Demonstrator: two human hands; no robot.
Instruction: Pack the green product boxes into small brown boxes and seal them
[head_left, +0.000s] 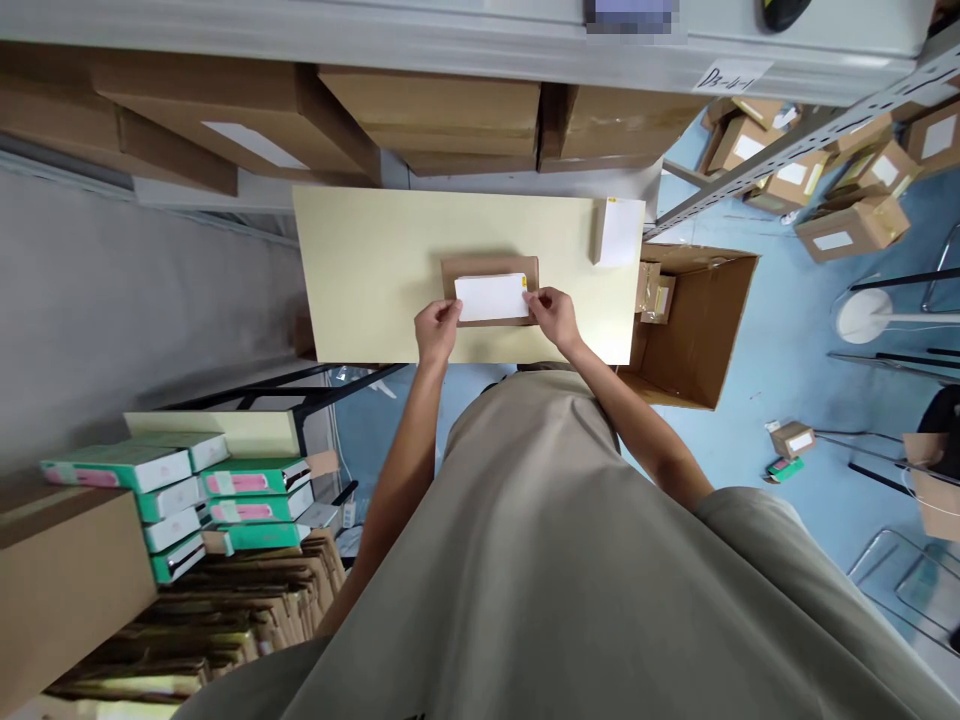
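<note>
Paper (487,299), a white sheet with a small yellow mark at its right end, sits over a brown box (489,266) near the middle of the pale table (367,280); the left hand (437,331) pinches its lower left corner; the right hand (554,316) pinches its right edge, just below the mark; whether the sheet touches the box or is held slightly above it, I cannot tell (the view looks down from overhead). A white stack (622,234) with a similar mark stands at the table's far right corner; a large open carton (705,325) is beside the right end. The step in hand seems to be lining the sheet up with the box's edges; the next move, I judge, calls for both ends level and taut, so that it goes down square and without creases.
</note>
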